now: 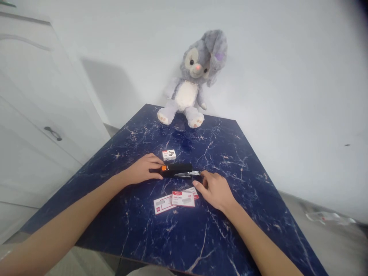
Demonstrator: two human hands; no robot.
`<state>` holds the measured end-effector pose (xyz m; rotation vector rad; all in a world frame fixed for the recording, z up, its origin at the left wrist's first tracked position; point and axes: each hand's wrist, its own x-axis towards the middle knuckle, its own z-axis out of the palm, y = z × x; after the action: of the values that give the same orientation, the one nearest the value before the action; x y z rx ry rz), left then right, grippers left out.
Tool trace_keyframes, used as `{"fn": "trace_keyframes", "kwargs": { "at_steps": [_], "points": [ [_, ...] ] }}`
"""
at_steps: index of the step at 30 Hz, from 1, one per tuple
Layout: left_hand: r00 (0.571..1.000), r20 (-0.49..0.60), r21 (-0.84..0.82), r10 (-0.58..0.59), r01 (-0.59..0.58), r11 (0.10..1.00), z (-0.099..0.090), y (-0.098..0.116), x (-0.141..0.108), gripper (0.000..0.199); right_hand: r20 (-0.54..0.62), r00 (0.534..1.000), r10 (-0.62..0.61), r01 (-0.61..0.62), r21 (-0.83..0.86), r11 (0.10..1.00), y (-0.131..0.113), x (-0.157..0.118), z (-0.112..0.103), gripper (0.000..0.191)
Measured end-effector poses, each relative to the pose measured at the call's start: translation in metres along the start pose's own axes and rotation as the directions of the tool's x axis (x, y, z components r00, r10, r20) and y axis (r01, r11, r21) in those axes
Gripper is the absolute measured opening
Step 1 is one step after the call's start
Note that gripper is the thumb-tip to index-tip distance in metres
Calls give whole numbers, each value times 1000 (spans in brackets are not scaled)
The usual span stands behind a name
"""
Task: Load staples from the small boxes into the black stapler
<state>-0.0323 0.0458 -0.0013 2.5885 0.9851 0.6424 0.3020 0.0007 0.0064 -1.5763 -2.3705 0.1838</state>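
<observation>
"What's the left hand [142,170] doing?"

"Closed over the rear of the stapler [176,170], which lies flat on the marble table [138,237]."

"And the right hand [215,191]?"

"Open, fingertips at the stapler's front end. A box [168,155] sits just beyond the stapler, cards [174,200] just nearer, and a plush rabbit [186,80] well beyond."

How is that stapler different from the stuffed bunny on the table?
The stapler is black with an orange end, while the stuffed bunny is pale grey and white. The stapler lies low and flat, but the bunny sits upright at the far edge. The left hand is touching the stapler, while nothing is touching the bunny. Both rest on the same blue marbled table.
</observation>
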Motion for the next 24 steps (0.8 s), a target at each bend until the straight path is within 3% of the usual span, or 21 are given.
{"fn": "trace_keyframes", "kwargs": {
  "at_steps": [17, 24],
  "points": [
    [997, 1, 0, -78, 78, 997, 2, -10, 1, 33, -37, 994, -100, 92, -186, 978, 5, 2, 5, 26],
    [998, -17, 4, -57, 57, 998, 2, 0, 2, 34, -69, 990, -125, 109, -205, 973, 14, 5, 11, 25]
  ]
}}
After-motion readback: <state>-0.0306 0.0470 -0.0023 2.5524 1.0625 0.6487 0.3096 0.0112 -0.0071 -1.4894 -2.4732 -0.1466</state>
